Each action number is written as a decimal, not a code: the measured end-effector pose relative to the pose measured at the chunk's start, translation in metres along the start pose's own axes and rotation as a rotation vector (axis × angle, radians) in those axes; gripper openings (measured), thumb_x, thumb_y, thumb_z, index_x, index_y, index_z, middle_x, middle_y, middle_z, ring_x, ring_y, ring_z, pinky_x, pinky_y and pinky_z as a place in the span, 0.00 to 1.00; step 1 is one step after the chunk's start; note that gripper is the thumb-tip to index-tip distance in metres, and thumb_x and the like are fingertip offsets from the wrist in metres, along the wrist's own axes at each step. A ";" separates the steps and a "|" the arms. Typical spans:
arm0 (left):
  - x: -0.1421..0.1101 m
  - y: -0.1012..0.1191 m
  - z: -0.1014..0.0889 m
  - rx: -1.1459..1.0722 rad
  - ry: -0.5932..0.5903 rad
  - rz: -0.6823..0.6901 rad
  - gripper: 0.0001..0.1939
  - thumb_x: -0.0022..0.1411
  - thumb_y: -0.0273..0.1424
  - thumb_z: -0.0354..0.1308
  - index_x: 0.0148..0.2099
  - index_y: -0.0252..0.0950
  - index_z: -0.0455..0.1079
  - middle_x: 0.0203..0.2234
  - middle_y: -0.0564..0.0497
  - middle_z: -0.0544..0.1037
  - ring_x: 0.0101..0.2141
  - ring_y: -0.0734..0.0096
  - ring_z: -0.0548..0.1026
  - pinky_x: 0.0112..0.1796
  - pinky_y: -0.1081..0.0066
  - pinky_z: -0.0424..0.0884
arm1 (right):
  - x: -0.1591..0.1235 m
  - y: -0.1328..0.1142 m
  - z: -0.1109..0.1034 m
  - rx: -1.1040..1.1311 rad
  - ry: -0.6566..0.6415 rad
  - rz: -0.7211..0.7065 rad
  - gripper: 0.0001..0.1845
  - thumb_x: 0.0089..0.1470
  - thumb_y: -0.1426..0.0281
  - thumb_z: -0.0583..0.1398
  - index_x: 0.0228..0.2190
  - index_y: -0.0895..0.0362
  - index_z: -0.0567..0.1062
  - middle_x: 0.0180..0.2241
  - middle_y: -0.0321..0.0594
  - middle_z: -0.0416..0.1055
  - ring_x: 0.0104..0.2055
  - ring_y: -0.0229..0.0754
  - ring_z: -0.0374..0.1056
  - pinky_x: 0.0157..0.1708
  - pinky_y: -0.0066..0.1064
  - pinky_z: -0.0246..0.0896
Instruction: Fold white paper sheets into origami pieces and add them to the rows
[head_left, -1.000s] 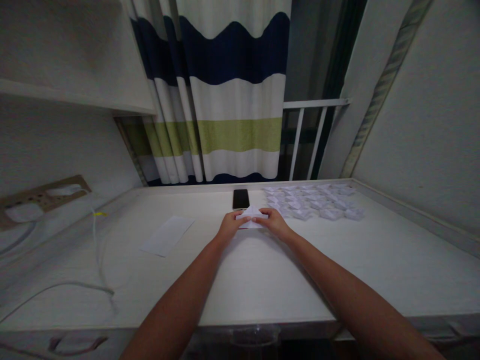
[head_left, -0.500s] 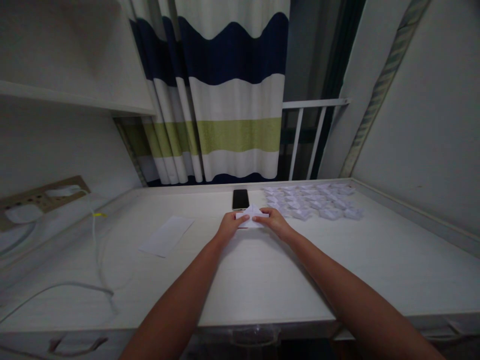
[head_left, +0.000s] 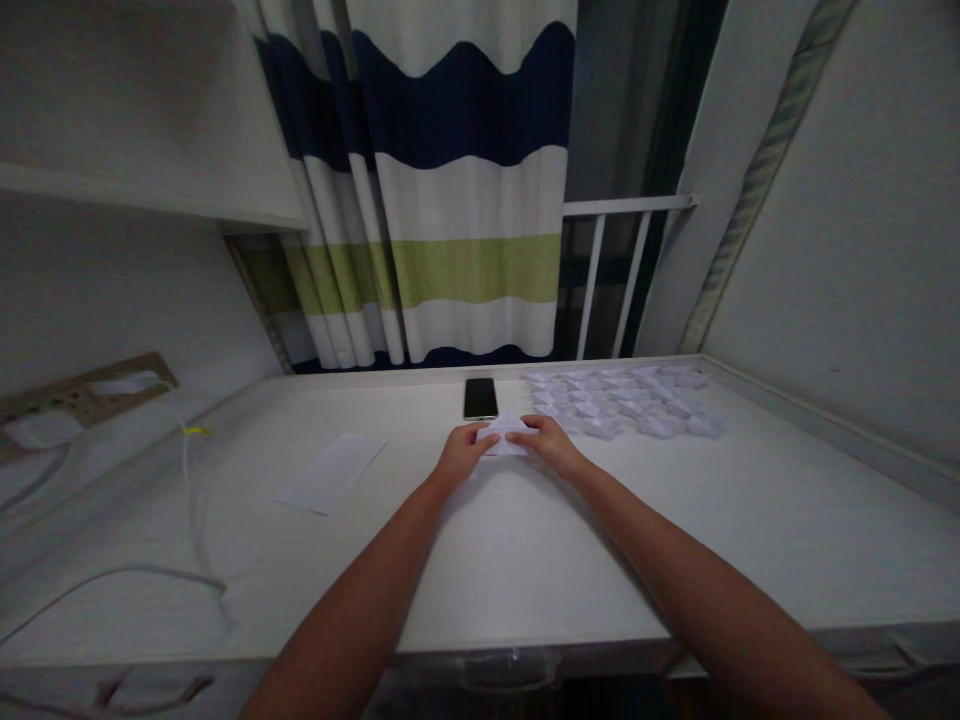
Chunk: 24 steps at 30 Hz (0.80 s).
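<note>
Left hand [head_left: 461, 455] and right hand [head_left: 546, 445] have drawn closer together, both pinching the half-folded white paper [head_left: 504, 437] flatter on the table [head_left: 525, 540].

Matt white folded paper [head_left: 504, 436] – pale wood-grain table [head_left: 525, 540], glossy phone [head_left: 480, 397].

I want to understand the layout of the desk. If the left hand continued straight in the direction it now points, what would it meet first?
The left hand points away and slightly right, its fingers on the folded white paper. Just past the paper lies the black phone, probably the first thing met, though depth is unclear.
</note>
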<state>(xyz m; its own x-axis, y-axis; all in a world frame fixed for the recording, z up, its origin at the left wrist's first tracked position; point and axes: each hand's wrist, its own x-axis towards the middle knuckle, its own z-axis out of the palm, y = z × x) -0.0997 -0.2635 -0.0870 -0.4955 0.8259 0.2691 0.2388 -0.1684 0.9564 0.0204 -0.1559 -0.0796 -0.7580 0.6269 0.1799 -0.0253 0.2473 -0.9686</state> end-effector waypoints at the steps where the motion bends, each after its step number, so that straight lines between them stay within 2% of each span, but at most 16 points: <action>1: 0.000 0.000 0.000 -0.028 0.003 -0.016 0.16 0.41 0.37 0.63 0.31 0.30 0.74 0.23 0.50 0.76 0.25 0.70 0.71 0.28 0.72 0.66 | 0.000 0.000 0.000 0.025 0.001 -0.002 0.13 0.33 0.66 0.63 0.24 0.62 0.74 0.21 0.35 0.70 0.23 0.34 0.62 0.24 0.25 0.55; 6: 0.002 -0.001 -0.004 -0.165 0.058 -0.072 0.19 0.39 0.37 0.64 0.33 0.29 0.73 0.24 0.50 0.76 0.25 0.71 0.72 0.30 0.70 0.68 | 0.002 -0.002 -0.001 0.204 -0.028 0.075 0.13 0.32 0.65 0.65 0.22 0.62 0.73 0.21 0.36 0.70 0.22 0.34 0.65 0.24 0.26 0.61; 13: 0.003 0.000 -0.005 -0.398 0.028 -0.148 0.22 0.38 0.36 0.66 0.37 0.28 0.71 0.32 0.45 0.76 0.31 0.67 0.73 0.32 0.65 0.72 | 0.001 -0.006 -0.004 0.307 -0.011 0.126 0.09 0.33 0.70 0.66 0.19 0.62 0.74 0.20 0.37 0.71 0.21 0.33 0.66 0.22 0.23 0.63; 19: 0.002 -0.001 -0.006 -0.398 0.033 -0.126 0.20 0.43 0.35 0.64 0.39 0.29 0.70 0.34 0.44 0.75 0.33 0.67 0.72 0.33 0.65 0.73 | -0.001 -0.011 -0.006 0.344 -0.038 0.163 0.08 0.39 0.69 0.64 0.21 0.62 0.75 0.22 0.41 0.73 0.23 0.35 0.68 0.22 0.22 0.64; 24: 0.003 -0.001 -0.007 -0.376 0.018 -0.107 0.22 0.45 0.34 0.62 0.44 0.33 0.67 0.38 0.45 0.73 0.34 0.68 0.72 0.32 0.68 0.73 | 0.000 -0.010 -0.007 0.368 -0.033 0.168 0.07 0.40 0.69 0.64 0.21 0.63 0.75 0.23 0.42 0.73 0.23 0.35 0.68 0.21 0.21 0.64</action>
<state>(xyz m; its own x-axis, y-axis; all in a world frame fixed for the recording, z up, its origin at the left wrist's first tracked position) -0.1077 -0.2644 -0.0867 -0.5165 0.8404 0.1639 -0.1365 -0.2698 0.9532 0.0250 -0.1537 -0.0684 -0.7915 0.6109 0.0140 -0.1267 -0.1416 -0.9818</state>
